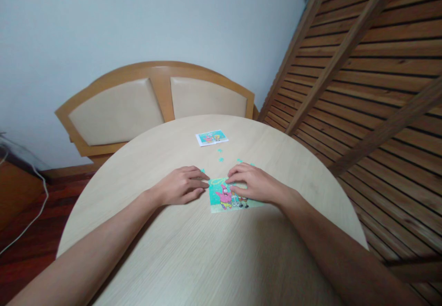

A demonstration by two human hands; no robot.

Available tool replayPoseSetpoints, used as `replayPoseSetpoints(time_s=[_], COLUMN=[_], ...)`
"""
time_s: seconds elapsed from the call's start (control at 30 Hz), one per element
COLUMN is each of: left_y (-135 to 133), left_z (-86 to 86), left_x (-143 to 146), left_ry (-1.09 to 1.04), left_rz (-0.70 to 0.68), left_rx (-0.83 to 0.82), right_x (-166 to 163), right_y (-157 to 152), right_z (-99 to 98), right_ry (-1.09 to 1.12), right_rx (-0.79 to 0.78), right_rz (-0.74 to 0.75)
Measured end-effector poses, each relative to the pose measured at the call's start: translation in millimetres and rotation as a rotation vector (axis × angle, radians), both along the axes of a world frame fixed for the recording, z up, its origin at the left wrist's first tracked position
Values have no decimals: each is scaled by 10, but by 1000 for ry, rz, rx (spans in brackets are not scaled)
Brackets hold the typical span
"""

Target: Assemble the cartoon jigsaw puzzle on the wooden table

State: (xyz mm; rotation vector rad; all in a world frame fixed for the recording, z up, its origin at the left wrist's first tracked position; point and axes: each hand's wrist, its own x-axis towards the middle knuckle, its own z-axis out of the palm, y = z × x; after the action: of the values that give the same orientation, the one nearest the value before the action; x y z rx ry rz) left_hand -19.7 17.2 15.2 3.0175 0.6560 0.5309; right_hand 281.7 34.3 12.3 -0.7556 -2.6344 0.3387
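A small cartoon jigsaw puzzle (223,199) in teal, pink and yellow lies on the round light-wood table (193,251). My left hand (183,185) rests flat at the puzzle's left edge, fingers stretched toward it. My right hand (253,182) lies over the puzzle's upper right part, fingers curled down and pressing on it. Loose teal pieces (221,159) lie just beyond the hands. A small reference picture card (212,137) with the same cartoon sits farther back.
A wooden bench with two beige padded back panels (152,101) stands behind the table against a pale wall. A slatted wooden wall (373,80) runs along the right. A white cable (37,204) trails over the red-brown floor at left.
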Motion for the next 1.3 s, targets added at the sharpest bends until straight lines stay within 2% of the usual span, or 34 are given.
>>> replayPoseSetpoints(time_s=[0.23,0.67,0.73,0.87,1.03,1.17,1.3], left_y=[24,9,23,100,242,350,421], left_z=[-65,-67,-51,-21,-129,-258,-312], left_x=[5,21,-3,-173,-394,-372,-305], left_ry=[15,45,30,-32,-83,-126,-160], left_rz=[-24,12,50,210,244,317,398], left_rx=[-21,-62,-44,-32,-98,-115,-127], right_x=[-188,-189,-183,-175,-233,-372,-521], right_y=[-123,-135,-134,-162,-239,-353,-447], right_z=[-26,82,66,26,4,-26,-75], right_ry=[-46,-144,-141,-122,-140,-140,-126], right_rx=[23,33,33,29,5,-8,-30], right_rz=[80,115,113,97,107,151,199])
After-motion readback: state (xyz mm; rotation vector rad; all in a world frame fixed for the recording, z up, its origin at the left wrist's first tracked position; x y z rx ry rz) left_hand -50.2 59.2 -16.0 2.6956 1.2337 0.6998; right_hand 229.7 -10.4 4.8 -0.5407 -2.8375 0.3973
